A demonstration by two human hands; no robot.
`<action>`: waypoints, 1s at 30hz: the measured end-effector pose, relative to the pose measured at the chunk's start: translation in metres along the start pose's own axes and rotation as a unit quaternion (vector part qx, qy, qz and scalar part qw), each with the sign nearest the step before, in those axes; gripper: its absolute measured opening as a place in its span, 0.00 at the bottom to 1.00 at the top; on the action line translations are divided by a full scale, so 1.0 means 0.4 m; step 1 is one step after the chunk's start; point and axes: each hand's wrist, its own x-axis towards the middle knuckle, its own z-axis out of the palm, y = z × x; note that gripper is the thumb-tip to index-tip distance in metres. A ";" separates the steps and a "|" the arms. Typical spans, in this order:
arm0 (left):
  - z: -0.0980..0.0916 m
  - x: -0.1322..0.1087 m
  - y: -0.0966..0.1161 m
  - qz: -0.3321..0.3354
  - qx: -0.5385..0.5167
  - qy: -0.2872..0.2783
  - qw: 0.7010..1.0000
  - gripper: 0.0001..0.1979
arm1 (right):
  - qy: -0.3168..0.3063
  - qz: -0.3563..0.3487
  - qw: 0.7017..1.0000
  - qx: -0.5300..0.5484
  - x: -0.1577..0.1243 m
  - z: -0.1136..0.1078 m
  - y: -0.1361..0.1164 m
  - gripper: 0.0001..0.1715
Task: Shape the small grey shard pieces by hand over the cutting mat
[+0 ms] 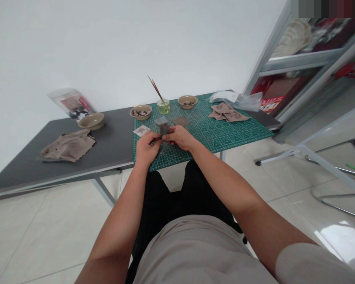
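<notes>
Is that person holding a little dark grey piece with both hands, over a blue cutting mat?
Not blue: the head view shows a green gridded cutting mat. The left hand and right hand do hold the little dark grey piece over it.

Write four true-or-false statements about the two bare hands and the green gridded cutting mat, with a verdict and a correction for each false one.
The left hand and right hand together pinch a small dark grey sheet above the green cutting mat. True.
No cloth lies on the mat. False: a crumpled taupe cloth lies on its right side.
A clear glass jar of green liquid holds thin brown sticks. True.
The tan ceramic bowls are stacked together. False: they stand apart, two by the mat's far edge and one on the grey table.
</notes>
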 end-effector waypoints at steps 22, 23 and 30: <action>-0.001 -0.002 0.016 -0.043 0.041 0.002 0.998 0.05 | 0.027 -0.018 0.995 -0.099 0.000 -0.003 0.018 0.22; -0.002 -0.002 0.017 -0.056 0.026 -0.002 0.998 0.05 | 0.027 -0.016 0.995 -0.095 0.001 -0.004 0.020 0.22; -0.010 0.003 0.012 -0.122 -0.085 -0.030 0.988 0.04 | 0.005 -0.011 0.999 -0.041 0.002 -0.007 0.022 0.23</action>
